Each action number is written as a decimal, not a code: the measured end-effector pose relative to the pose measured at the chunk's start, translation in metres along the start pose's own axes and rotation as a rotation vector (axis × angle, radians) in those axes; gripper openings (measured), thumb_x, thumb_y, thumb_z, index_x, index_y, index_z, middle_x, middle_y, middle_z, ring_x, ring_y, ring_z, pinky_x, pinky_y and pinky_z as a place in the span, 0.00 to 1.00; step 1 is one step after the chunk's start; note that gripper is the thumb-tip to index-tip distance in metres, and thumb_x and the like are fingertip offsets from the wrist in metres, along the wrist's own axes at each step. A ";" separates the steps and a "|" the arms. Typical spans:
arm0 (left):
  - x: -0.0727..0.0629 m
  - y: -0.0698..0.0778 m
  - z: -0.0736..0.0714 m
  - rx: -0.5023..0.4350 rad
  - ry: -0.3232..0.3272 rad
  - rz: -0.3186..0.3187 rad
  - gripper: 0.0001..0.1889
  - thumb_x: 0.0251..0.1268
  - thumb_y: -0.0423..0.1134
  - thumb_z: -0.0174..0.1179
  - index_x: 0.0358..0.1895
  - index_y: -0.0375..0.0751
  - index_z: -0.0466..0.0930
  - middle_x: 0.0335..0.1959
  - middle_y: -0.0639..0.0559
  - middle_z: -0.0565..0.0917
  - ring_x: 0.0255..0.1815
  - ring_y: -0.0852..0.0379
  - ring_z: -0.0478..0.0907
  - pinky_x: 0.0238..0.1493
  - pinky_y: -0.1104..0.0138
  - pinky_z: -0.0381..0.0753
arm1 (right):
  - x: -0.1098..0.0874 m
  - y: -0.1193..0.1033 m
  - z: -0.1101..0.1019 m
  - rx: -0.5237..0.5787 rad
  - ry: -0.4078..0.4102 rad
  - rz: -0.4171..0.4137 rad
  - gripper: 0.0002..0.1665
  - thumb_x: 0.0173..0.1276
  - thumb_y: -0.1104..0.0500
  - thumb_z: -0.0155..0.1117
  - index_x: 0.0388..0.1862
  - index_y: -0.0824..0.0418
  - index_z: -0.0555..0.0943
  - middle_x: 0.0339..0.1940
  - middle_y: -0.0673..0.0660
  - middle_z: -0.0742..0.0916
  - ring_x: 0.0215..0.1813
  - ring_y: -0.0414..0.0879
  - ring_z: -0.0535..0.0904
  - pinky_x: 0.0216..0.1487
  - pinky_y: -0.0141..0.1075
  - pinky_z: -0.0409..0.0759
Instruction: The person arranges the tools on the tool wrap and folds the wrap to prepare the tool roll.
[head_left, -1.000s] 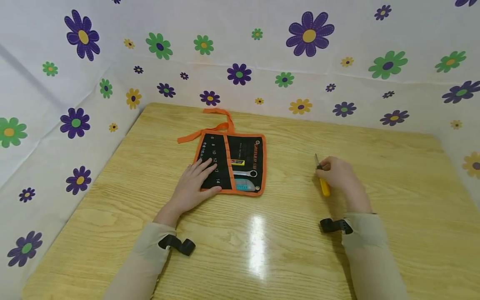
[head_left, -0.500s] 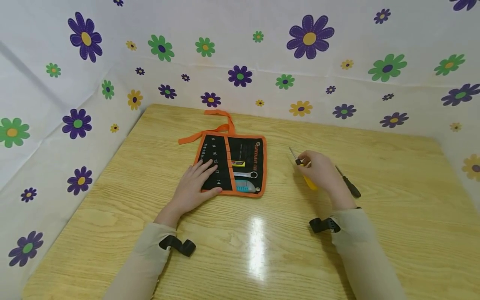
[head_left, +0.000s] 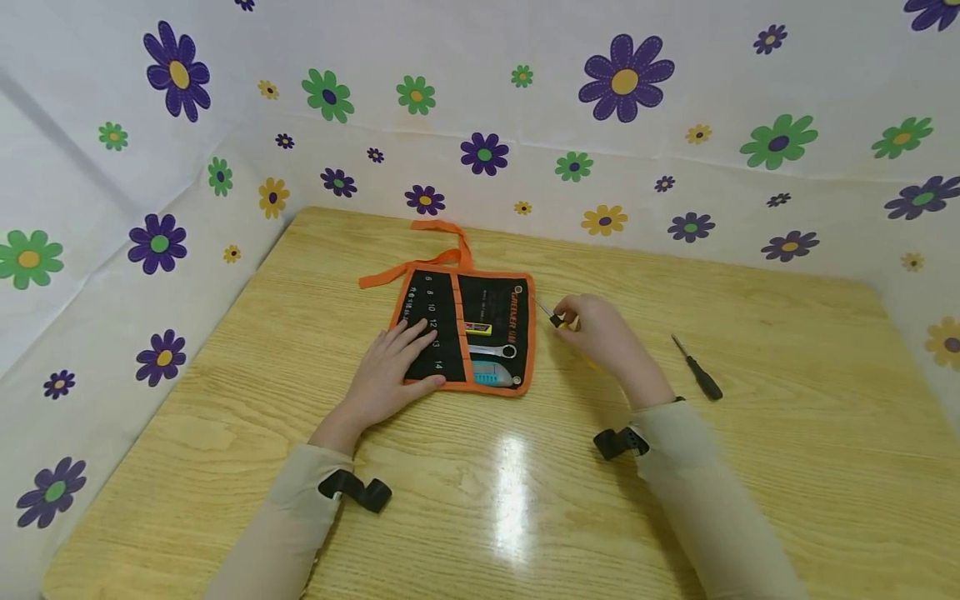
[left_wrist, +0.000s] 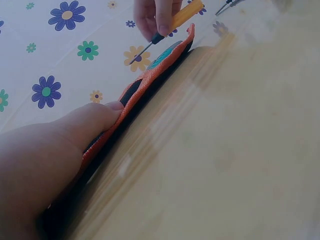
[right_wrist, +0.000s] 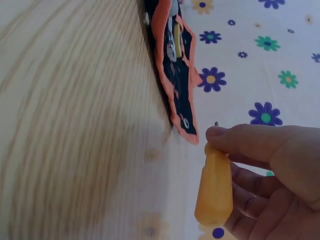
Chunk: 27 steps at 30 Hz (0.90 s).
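Observation:
A black tool pouch (head_left: 487, 300) with orange edging lies flat on the table. My left hand (head_left: 390, 367) rests on its numbered pocket flap with the fingers spread. Out of the pockets show a ratchet wrench (head_left: 495, 352), a teal and grey utility knife (head_left: 491, 373) and a small yellow-labelled item (head_left: 477, 329). Just right of the pouch, my right hand (head_left: 600, 333) pinches a yellow-handled screwdriver (right_wrist: 215, 190) between thumb and fingers. Its metal tip points left, close to the pouch's right edge; in the head view the hand hides most of the handle.
A black-handled screwdriver (head_left: 701, 375) lies on the wooden table (head_left: 450, 508) to the right of my right forearm. Orange ties (head_left: 442, 242) trail from the pouch's far side. A white flower-print cloth (head_left: 525, 117) stands behind the table and along its left side.
My right hand has carried the yellow screwdriver leftward to the pouch's right edge. The black screwdriver it hid at first now shows whole. My left hand has stayed on the pouch.

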<state>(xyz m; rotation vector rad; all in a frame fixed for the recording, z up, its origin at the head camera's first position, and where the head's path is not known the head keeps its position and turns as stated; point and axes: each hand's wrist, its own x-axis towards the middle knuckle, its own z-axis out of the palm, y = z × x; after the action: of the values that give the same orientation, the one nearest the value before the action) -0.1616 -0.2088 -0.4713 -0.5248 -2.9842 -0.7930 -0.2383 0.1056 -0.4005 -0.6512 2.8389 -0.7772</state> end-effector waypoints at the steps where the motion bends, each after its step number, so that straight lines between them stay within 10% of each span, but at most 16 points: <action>1: 0.000 0.000 0.000 0.001 0.000 0.000 0.38 0.64 0.61 0.56 0.74 0.48 0.60 0.75 0.50 0.55 0.76 0.47 0.43 0.72 0.48 0.40 | 0.002 -0.002 0.001 -0.005 -0.001 -0.013 0.14 0.64 0.65 0.65 0.47 0.71 0.80 0.39 0.64 0.82 0.39 0.55 0.76 0.42 0.46 0.76; 27: 0.000 -0.002 0.002 0.012 0.013 0.007 0.38 0.63 0.62 0.56 0.73 0.49 0.60 0.75 0.51 0.55 0.76 0.47 0.43 0.72 0.48 0.41 | 0.045 -0.031 0.030 -0.153 -0.043 -0.226 0.14 0.65 0.64 0.64 0.50 0.61 0.84 0.45 0.57 0.81 0.43 0.49 0.76 0.46 0.41 0.77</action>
<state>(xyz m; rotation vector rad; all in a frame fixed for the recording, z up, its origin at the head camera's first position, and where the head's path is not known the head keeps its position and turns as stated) -0.1620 -0.2093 -0.4734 -0.5265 -2.9717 -0.7742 -0.2603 0.0480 -0.4110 -1.0122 2.8381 -0.5703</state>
